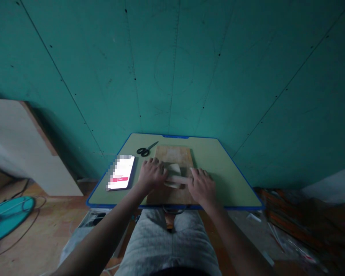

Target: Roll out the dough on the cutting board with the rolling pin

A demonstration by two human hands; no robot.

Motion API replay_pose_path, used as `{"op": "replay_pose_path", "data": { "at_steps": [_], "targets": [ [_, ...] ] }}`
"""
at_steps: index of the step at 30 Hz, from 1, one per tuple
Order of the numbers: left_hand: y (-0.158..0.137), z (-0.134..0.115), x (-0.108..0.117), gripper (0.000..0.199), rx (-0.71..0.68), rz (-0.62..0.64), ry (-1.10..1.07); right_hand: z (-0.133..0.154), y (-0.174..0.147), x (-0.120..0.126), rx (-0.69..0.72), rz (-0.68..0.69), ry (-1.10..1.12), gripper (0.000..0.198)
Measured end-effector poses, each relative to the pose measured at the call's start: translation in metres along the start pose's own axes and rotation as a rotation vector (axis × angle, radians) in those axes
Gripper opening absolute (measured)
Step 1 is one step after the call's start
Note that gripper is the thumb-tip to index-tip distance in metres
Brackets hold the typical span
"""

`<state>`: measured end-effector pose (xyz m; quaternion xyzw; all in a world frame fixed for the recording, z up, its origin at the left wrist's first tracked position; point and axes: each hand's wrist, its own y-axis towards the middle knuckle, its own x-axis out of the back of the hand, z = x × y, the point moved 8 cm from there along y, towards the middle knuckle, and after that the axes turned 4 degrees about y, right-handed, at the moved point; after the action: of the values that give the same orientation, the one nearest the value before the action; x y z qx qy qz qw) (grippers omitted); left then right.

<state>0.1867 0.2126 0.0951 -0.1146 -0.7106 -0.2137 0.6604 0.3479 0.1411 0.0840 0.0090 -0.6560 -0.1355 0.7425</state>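
A wooden cutting board (pixel 174 153) lies on the small table in front of me. On it is a flat, pale piece of dough (pixel 174 168), and a short wooden rolling pin (pixel 178 179) rests across the dough from side to side. My left hand (pixel 153 174) is closed over the pin's left end. Round its right end my right hand (pixel 201 186) is closed too. Both hands hide the pin's ends, and the pin covers the middle of the dough.
Black-handled scissors (pixel 145 150) lie left of the board, near a tablet (pixel 122 172) with a lit screen. The table (pixel 230 172) has a blue rim and stands against a green wall (pixel 172 69). A white panel (pixel 25 145) leans at the left.
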Motion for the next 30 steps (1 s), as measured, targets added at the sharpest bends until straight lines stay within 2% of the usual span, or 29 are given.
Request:
{"op": "replay_pose_path", "data": {
  "at_steps": [3,8,12,16,23,30],
  "targets": [
    [-0.019,-0.004,0.001,0.032,-0.015,-0.053,0.063,0.003,-0.016,-0.001,0.067,-0.051,0.034,0.039],
    [-0.054,-0.011,0.003,0.032,-0.005,-0.124,0.038,0.007,-0.041,-0.005,0.181,-0.103,0.107,0.040],
    [-0.066,-0.013,0.002,0.031,0.012,-0.143,0.025,0.007,-0.047,-0.008,0.218,-0.141,0.117,0.041],
    [-0.055,-0.010,0.000,0.030,0.037,-0.154,0.034,0.006,-0.036,-0.005,0.199,-0.126,0.090,0.041],
    [-0.018,-0.008,0.007,0.030,0.055,-0.123,0.046,0.004,0.004,0.001,0.107,-0.037,0.083,0.036],
    [0.011,0.001,0.002,0.033,0.139,-0.068,0.054,-0.002,0.037,-0.006,0.035,0.051,0.063,0.034]
  ]
}}
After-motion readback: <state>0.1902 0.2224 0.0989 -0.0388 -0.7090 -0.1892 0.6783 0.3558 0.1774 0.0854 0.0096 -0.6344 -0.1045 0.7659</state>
